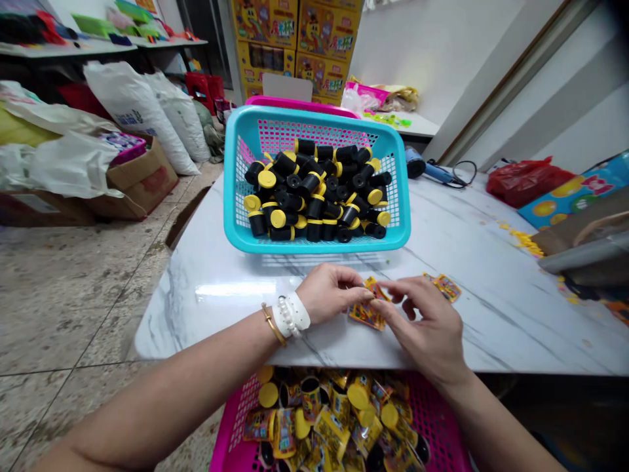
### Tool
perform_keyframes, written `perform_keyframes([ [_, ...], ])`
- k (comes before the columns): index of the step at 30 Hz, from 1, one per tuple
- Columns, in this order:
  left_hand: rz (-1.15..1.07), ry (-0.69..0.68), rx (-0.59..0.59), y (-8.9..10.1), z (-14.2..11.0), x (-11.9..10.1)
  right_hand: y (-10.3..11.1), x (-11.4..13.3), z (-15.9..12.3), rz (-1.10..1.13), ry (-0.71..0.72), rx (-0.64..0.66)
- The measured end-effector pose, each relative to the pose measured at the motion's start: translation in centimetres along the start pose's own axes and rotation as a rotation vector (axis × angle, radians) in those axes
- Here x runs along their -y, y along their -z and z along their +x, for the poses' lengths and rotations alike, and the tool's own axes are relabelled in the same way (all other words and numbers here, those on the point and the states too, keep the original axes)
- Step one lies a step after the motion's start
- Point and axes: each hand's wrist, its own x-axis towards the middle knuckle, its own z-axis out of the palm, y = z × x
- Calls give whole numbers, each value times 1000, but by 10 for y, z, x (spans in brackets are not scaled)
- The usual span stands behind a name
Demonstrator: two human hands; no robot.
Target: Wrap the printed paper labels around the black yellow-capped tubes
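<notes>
My left hand [330, 292], wearing a white band and a gold bracelet, pinches a small yellow-orange printed plastic sleeve [374, 288] above the marble-pattern table. From the other side, the thumb and index finger of my right hand [426, 321] close on the same sleeve; the fingertips partly hide it. Beneath them lies another printed sleeve [367, 318] on the tabletop. More printed sleeves [446, 287] rest just beyond my right hand. Behind my hands stands a blue basket [317, 246] of black canisters [314, 206] with yellow lids.
Below the table edge [324, 359], a pink basket [233, 426] holds canisters in printed sleeves [284, 432]. At the right are a red bag [528, 183], a blue box [580, 190] and scattered yellow pieces [525, 242]. Printed cartons [322, 29] stand behind; white sacks [132, 115] stand left.
</notes>
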Motion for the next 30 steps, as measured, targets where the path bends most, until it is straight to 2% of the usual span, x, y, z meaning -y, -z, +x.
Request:
perform_keyframes([
  [3,32,-31,0,0,-1,-3,1,-3,16,243,-262,233],
  [5,59,-86,-139,0,-3,-6,-1,-5,24,341,-375,311],
  [6,66,-121,-243,-1,-4,-7,-2,-6,26,344,-412,279],
  [8,66,-205,-429,-4,-6,-9,-5,-5,27,300,-451,98],
  [9,62,-247,-477,-5,-8,-10,-7,-4,26,276,-457,10],
  [12,52,-341,-473,-10,-12,-9,-11,0,23,259,-451,-111],
  [17,33,-347,-468,-12,-12,-8,-16,7,19,287,-390,-160],
  [21,36,-341,-446,-8,-12,-12,-20,9,16,200,-248,-167],
  [24,36,-287,-420,-6,-12,-13,-21,8,14,115,-112,-154],
  [26,-38,-213,-429,-6,-10,-13,-22,8,14,78,-46,-147],
  [30,-281,-23,-480,-5,-8,-13,-21,8,18,41,-61,-210],
])
